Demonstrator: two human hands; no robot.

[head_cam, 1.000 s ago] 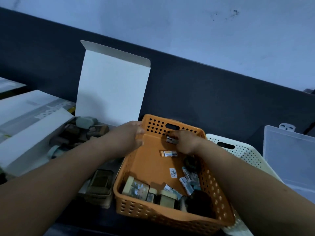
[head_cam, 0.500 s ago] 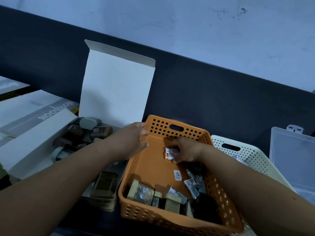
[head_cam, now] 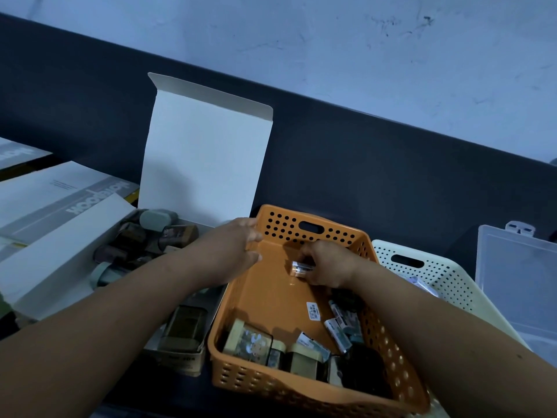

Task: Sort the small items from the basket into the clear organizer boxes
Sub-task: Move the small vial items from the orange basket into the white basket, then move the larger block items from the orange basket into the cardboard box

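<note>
right hand [head_cam: 328,267]: fingers pinched round a small pack [head_cam: 300,268], just off the far wall
left hand [head_cam: 232,251]: gripping the basket [head_cam: 301,390] by its far-left corner

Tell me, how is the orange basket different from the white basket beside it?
The orange perforated plastic basket is bright orange; the cream-white perforated plastic basket is pale. The orange basket has bigger, sparser holes; the white basket has tiny, crowded ones. Both have a slot handle.
</note>
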